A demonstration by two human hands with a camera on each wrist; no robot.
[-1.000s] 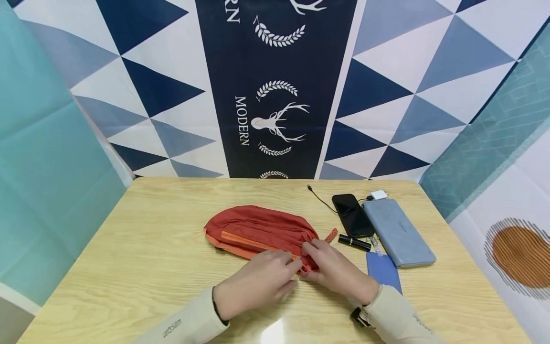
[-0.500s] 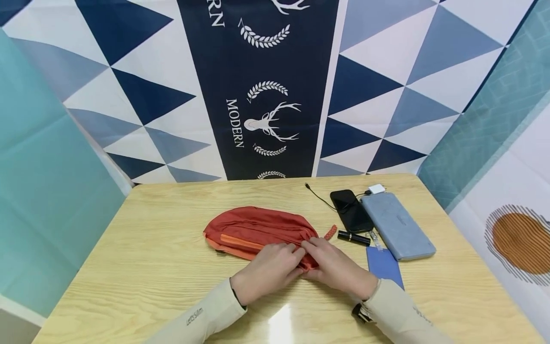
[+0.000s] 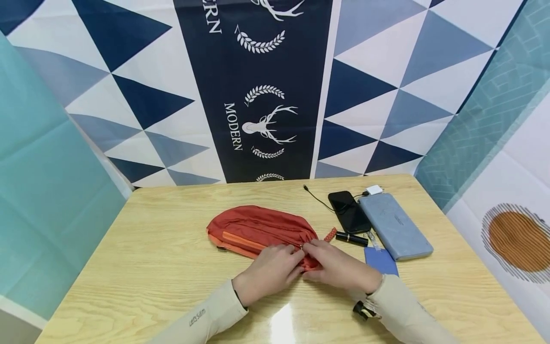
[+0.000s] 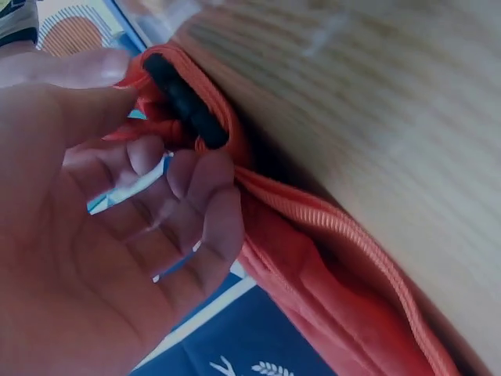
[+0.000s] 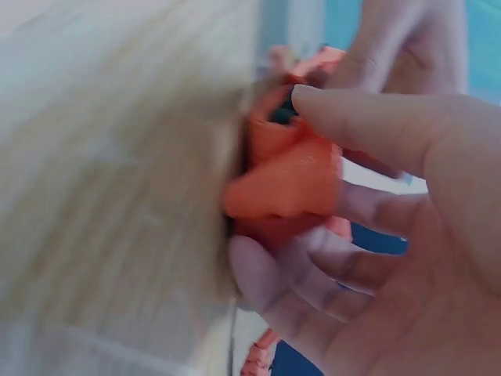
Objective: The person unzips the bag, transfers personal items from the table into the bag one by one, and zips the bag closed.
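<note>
A red zippered bag [image 3: 262, 222] lies flat on the wooden table, with an orange zipper strip [image 3: 242, 240] along its front. My left hand [image 3: 268, 272] pinches the front edge near the bag's right end, thumb and fingertips bent at the fabric. Just beside it, my right hand [image 3: 337, 267] grips the right end, its thumb on top of the folded orange fabric [image 5: 286, 180] and its fingers underneath. A black plastic piece [image 4: 188, 106] shows inside the fold in the left wrist view. Past my right fingers, a braided red cord [image 3: 331, 234] sticks out. My fingers hide part of the zipper.
On the right lie a black tube [image 3: 351, 239], a black phone [image 3: 350, 215], a cable [image 3: 315, 195] with a white charger plug [image 3: 375, 189], a grey-blue wallet [image 3: 395, 227] and a blue card [image 3: 382, 260] with a clear clip. A patterned cloth [image 3: 258, 62] hangs behind the table.
My left hand has moved right and slightly up along the bag's front edge to meet my right hand. My right hand keeps its place on the bag's end. The head view has shifted slightly.
</note>
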